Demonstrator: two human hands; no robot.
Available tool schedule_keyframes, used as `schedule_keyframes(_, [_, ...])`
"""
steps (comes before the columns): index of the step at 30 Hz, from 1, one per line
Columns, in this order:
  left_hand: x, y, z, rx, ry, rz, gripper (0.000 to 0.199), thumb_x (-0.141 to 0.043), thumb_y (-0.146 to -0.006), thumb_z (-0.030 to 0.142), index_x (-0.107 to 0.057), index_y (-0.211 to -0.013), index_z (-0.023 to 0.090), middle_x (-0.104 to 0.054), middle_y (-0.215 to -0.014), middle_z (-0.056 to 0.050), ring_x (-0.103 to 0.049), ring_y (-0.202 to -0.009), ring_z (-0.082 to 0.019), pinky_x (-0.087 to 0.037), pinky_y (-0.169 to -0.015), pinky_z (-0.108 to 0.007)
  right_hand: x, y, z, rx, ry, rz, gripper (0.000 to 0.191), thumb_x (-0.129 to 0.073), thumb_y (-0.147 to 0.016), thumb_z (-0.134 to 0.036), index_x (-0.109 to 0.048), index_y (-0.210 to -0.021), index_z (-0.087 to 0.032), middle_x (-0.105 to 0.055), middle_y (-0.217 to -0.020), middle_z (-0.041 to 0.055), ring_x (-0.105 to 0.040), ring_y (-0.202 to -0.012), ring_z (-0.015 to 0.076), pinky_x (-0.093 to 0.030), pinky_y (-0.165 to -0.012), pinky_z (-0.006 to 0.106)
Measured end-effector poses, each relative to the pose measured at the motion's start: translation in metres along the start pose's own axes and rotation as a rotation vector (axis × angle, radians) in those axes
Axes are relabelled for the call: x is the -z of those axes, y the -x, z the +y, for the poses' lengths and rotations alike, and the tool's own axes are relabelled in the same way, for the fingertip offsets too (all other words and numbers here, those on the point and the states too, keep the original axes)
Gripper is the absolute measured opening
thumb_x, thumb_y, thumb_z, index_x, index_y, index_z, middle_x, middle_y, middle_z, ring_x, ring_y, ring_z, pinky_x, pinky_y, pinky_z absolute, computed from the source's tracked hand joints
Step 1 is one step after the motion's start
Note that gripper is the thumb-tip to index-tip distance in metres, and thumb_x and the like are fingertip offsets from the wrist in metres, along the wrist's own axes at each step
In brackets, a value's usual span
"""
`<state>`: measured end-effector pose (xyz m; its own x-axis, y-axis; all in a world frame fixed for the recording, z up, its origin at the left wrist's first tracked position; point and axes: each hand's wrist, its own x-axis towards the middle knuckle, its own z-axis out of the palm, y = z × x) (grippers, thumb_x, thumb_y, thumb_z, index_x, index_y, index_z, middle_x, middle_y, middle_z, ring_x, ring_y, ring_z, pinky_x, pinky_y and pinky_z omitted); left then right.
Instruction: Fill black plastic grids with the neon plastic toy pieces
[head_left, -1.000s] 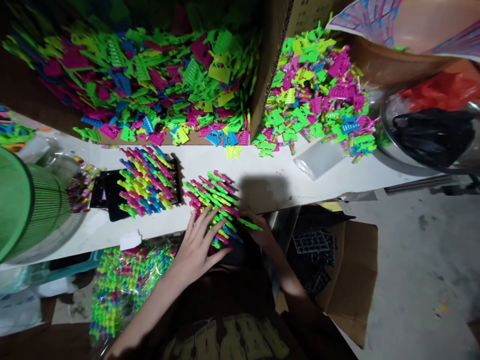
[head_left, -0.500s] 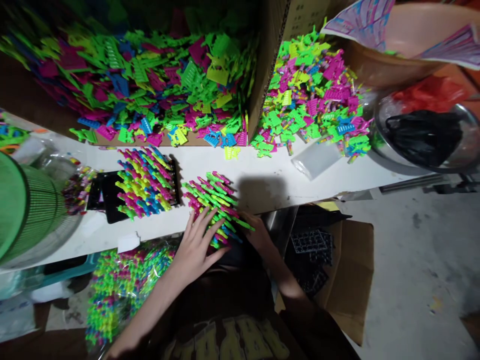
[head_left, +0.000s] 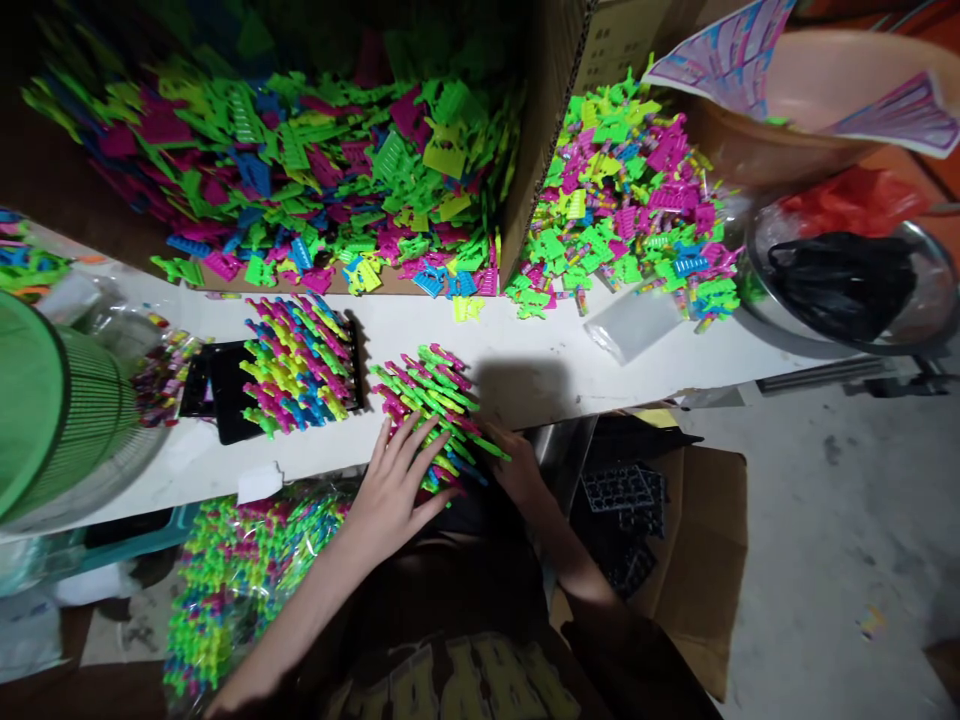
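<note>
At the table's front edge is a slanting batch of small plastic toy pieces (head_left: pixel 431 385) in green, pink, yellow and blue, packed in rows. Across its near left side lies my left hand (head_left: pixel 401 475), fingers spread and touching the pieces. My right hand (head_left: pixel 514 462) is against the right side of the batch, beside a long green piece; its fingertips are hidden. What carries the batch underneath cannot be seen. To the left, a black tray (head_left: pixel 355 365) holds a similar batch of upright coloured pieces (head_left: pixel 300 360).
A large cardboard box (head_left: pixel 536 190) full of flat coloured pieces stands behind. Right of it are a loose heap (head_left: pixel 622 200), a clear plastic bag (head_left: pixel 634 325) and a metal bowl (head_left: pixel 941 270). A green basket (head_left: pixel 90 410) is at left; a filled bag (head_left: pixel 232 580) hangs below the table.
The view has shifted slightly, so the box and the left-hand tray appear a little further right. Both hands stay at the batch with almost the same pose.
</note>
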<state>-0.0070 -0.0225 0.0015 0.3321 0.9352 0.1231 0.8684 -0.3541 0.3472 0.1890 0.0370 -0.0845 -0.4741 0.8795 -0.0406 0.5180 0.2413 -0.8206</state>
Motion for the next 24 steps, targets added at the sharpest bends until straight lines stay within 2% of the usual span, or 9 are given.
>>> schedule_keyframes(6, [-0.002, 0.0, -0.001, 0.009, -0.015, 0.009, 0.06, -0.051, -0.093, 0.037, -0.028, -0.147, 0.022, -0.051, -0.142, -0.013, -0.033, -0.141, -0.032, -0.023, -0.115, -0.06, -0.001, 0.002, 0.003, 0.009, -0.006, 0.009, 0.037, -0.049, -0.078, -0.004, -0.07, -0.103, -0.022, -0.076, -0.096, 0.005, -0.071, -0.088, 0.0197, -0.056, -0.075, 0.029])
schedule_keyframes(11, [-0.004, 0.0, -0.002, 0.011, -0.024, 0.002, 0.06, -0.049, -0.094, 0.036, -0.027, -0.147, 0.02, -0.05, -0.143, -0.014, -0.032, -0.142, -0.033, -0.024, -0.115, -0.06, -0.003, 0.005, 0.005, -0.009, -0.003, 0.01, 0.038, -0.052, -0.077, -0.006, -0.07, -0.107, -0.022, -0.075, -0.102, 0.0066, -0.07, -0.093, 0.0222, -0.056, -0.079, 0.031])
schedule_keyframes(15, [-0.004, -0.002, 0.0, 0.029, -0.018, 0.001, 0.061, -0.051, -0.093, 0.037, -0.027, -0.147, 0.022, -0.05, -0.143, -0.013, -0.033, -0.141, -0.033, -0.023, -0.115, -0.061, -0.001, 0.004, 0.002, -0.006, 0.009, 0.003, 0.038, -0.05, -0.078, -0.007, -0.069, -0.108, -0.02, -0.075, -0.102, 0.0077, -0.07, -0.093, 0.0236, -0.056, -0.078, 0.033])
schedule_keyframes(21, [-0.003, -0.004, 0.002, 0.018, -0.016, -0.002, 0.061, -0.051, -0.093, 0.036, -0.028, -0.147, 0.02, -0.05, -0.142, -0.015, -0.035, -0.14, -0.034, -0.025, -0.114, -0.06, 0.003, 0.001, -0.006, 0.0, 0.065, -0.011, 0.041, -0.048, -0.076, -0.004, -0.07, -0.106, -0.022, -0.076, -0.09, 0.0055, -0.071, -0.083, 0.0207, -0.055, -0.071, 0.028])
schedule_keyframes(24, [-0.003, -0.005, 0.002, 0.021, -0.022, -0.002, 0.059, -0.05, -0.093, 0.034, -0.028, -0.147, 0.02, -0.05, -0.14, -0.015, -0.037, -0.138, -0.034, -0.026, -0.114, -0.061, 0.002, 0.001, -0.009, 0.0, 0.077, 0.003, 0.043, -0.048, -0.076, -0.004, -0.069, -0.107, -0.022, -0.076, -0.093, 0.0057, -0.071, -0.085, 0.0216, -0.054, -0.072, 0.029])
